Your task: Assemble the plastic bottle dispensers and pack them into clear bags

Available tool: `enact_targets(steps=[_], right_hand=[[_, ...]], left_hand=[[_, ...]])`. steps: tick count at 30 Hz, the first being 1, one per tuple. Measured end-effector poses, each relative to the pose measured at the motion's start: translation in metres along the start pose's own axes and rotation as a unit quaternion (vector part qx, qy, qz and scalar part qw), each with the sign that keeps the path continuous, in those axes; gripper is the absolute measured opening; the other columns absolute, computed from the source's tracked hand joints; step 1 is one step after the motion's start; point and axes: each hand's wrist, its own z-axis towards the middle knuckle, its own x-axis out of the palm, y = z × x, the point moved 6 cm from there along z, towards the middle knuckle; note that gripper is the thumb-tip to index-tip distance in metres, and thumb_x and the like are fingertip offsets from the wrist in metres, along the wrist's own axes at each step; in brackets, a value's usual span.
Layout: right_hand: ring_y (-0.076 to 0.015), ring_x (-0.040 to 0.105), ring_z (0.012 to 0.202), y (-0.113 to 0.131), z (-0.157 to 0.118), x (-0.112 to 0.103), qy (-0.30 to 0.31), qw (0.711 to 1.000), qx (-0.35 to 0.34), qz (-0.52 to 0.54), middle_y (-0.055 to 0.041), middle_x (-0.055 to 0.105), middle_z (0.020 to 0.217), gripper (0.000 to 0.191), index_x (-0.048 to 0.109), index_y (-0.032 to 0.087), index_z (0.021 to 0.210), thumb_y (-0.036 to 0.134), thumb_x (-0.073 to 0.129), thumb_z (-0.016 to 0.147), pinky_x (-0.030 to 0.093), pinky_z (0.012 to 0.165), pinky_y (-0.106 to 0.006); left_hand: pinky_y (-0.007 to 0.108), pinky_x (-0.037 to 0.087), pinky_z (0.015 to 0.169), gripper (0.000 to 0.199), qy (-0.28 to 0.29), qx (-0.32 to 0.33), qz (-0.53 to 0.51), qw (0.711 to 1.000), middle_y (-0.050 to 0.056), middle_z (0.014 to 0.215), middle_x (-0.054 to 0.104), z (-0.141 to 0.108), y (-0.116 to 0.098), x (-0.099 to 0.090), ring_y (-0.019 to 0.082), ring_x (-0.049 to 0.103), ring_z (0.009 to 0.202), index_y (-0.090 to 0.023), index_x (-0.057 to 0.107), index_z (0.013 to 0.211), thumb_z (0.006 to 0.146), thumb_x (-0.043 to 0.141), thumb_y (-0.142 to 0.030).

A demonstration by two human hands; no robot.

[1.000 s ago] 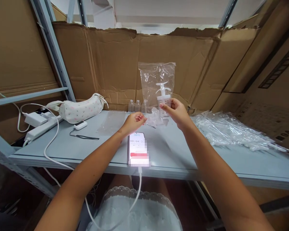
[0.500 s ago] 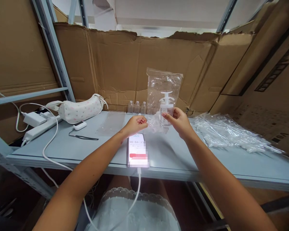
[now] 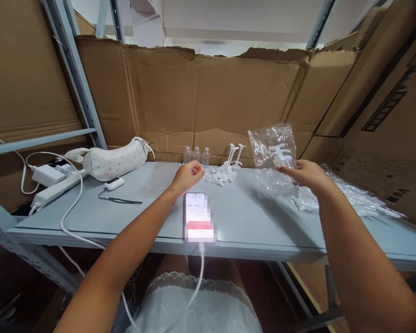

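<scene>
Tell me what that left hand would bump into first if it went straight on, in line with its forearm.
Probably the small clear bottles standing just beyond the left hand, though depth is hard to judge here; the white pieces lie to its right.

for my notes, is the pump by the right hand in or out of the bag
In: the white pump shows through the clear bag around it.
</scene>
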Motion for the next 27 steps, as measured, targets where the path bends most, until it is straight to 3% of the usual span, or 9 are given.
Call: enact_targets(steps=[2, 4, 7, 10, 13, 16, 22, 27], right_hand=[[-0.0207, 0.060, 0.060, -0.024, 0.010, 0.004, 0.065, 0.988, 0.070, -0.123, -0.0133, 0.066, 0.073, 0.039, 0.067, 0.012, 0.085, 0.048, 0.072, 0.074, 0.042, 0.059, -0.033], [-0.0268, 0.066, 0.077, -0.037, 0.019, 0.007, 0.081, 0.967, 0.081, -0.226, -0.0207, 0.068, 0.088, 0.046, 0.068, 0.009, 0.094, 0.052, 0.067, 0.078, 0.042, 0.062, -0.035], [-0.0331, 0.064, 0.103, -0.045, 0.025, 0.016, 0.091, 0.944, 0.083, -0.306, -0.0264, 0.066, 0.108, 0.052, 0.067, 0.008, 0.107, 0.052, 0.065, 0.080, 0.043, 0.067, -0.036], [-0.0349, 0.060, 0.114, -0.043, 0.022, 0.020, 0.089, 0.930, 0.120, -0.337, -0.0272, 0.063, 0.117, 0.055, 0.064, 0.009, 0.117, 0.049, 0.067, 0.079, 0.044, 0.075, -0.039], [-0.0366, 0.054, 0.122, -0.021, 0.014, 0.020, 0.059, 0.925, 0.117, -0.358, -0.0264, 0.061, 0.123, 0.054, 0.061, 0.012, 0.123, 0.046, 0.065, 0.082, 0.044, 0.085, -0.043], [-0.0365, 0.055, 0.121, 0.017, 0.007, 0.027, 0.048, 0.936, 0.050, -0.344, -0.0237, 0.061, 0.126, 0.051, 0.058, 0.012, 0.126, 0.044, 0.059, 0.086, 0.045, 0.086, -0.042], [-0.0315, 0.063, 0.110, 0.093, 0.003, 0.070, 0.090, 0.965, -0.100, -0.225, -0.0174, 0.066, 0.120, 0.046, 0.061, 0.016, 0.119, 0.048, 0.053, 0.087, 0.048, 0.081, -0.037], [-0.0308, 0.064, 0.108, 0.114, 0.003, 0.105, 0.081, 0.975, -0.103, -0.181, -0.0157, 0.069, 0.114, 0.035, 0.065, 0.019, 0.114, 0.039, 0.048, 0.090, 0.048, 0.082, -0.038]], left_hand=[[0.032, 0.046, 0.077, 0.009, 0.006, 0.009, 0.132, 0.991, 0.004, 0.088, 0.066, 0.001, 0.002, -0.002, 0.019, 0.061, 0.083, -0.020, 0.058, 0.082, 0.084, 0.054, -0.027], [0.035, 0.046, 0.084, 0.013, 0.026, 0.009, 0.224, 0.974, 0.007, 0.102, 0.067, 0.002, 0.005, -0.002, 0.022, 0.061, 0.096, -0.020, 0.062, 0.092, 0.085, 0.052, -0.025], [0.037, 0.045, 0.092, 0.022, 0.049, -0.005, 0.288, 0.956, 0.009, 0.115, 0.066, 0.002, 0.010, -0.001, 0.025, 0.059, 0.108, -0.021, 0.063, 0.104, 0.086, 0.050, -0.025], [0.039, 0.044, 0.096, 0.026, 0.059, -0.021, 0.311, 0.948, 0.008, 0.120, 0.065, 0.003, 0.015, -0.002, 0.026, 0.058, 0.113, -0.021, 0.062, 0.110, 0.087, 0.050, -0.026], [0.039, 0.044, 0.097, 0.031, 0.059, -0.046, 0.321, 0.944, 0.010, 0.122, 0.064, 0.007, 0.021, -0.004, 0.026, 0.058, 0.115, -0.020, 0.060, 0.115, 0.087, 0.051, -0.028], [0.039, 0.044, 0.098, 0.038, 0.065, -0.081, 0.326, 0.940, 0.011, 0.126, 0.062, 0.014, 0.030, -0.005, 0.027, 0.057, 0.118, -0.021, 0.056, 0.123, 0.087, 0.051, -0.031], [0.042, 0.041, 0.103, 0.055, 0.076, -0.093, 0.357, 0.926, 0.015, 0.137, 0.053, 0.038, 0.038, -0.005, 0.031, 0.051, 0.126, -0.022, 0.045, 0.138, 0.084, 0.055, -0.030], [0.042, 0.038, 0.107, 0.067, 0.010, -0.099, 0.309, 0.946, 0.016, 0.147, 0.043, 0.060, 0.048, -0.010, 0.030, 0.047, 0.132, -0.022, 0.032, 0.147, 0.085, 0.056, -0.027]])
